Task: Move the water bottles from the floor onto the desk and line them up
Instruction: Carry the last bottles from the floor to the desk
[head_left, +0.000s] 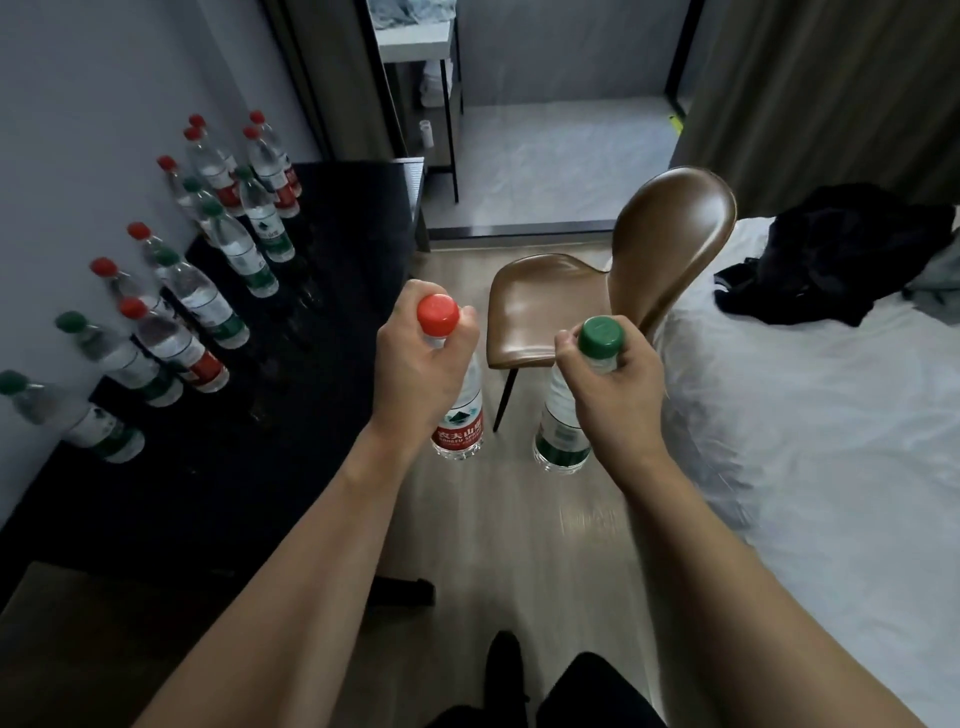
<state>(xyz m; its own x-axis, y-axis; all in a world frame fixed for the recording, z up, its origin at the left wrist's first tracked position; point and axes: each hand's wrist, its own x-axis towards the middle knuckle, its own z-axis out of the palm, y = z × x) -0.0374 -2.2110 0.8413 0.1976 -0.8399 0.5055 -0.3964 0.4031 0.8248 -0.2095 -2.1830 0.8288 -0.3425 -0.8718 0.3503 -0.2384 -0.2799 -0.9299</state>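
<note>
Several water bottles (208, 306) are standing on the dark table (332, 270) at the left, ranged along the grey wall (78, 130) in two rough rows running away from the viewer. Some are wearing red caps and red labels, others green caps and green labels; all are upright and capped. Their clear bodies are looking filled, though the level inside each is too blurred to tell. The wall-side ones may partly be reflections; I cannot tell.

Right of the table, the left hand (421, 358) is gripping the red-capped bottle (460, 415) by its neck, fingers curled just under the cap, the bottle hanging upright above the wooden floor (519, 545). Its red label is showing below the wrist.

Just beside it, the right hand (608, 374) is holding the green-capped bottle (561, 431) the same way, fingers wrapped round the neck beneath the cap, the bottle hanging upright with its green label facing the viewer. The two held bottles are near each other but apart, both off the table and clear of its edge.

Behind them a brown chair (623, 280) is standing on the floor. Further right, a bed with white sheets (805, 415) is carrying a heap of dark clothing (831, 249).
</note>
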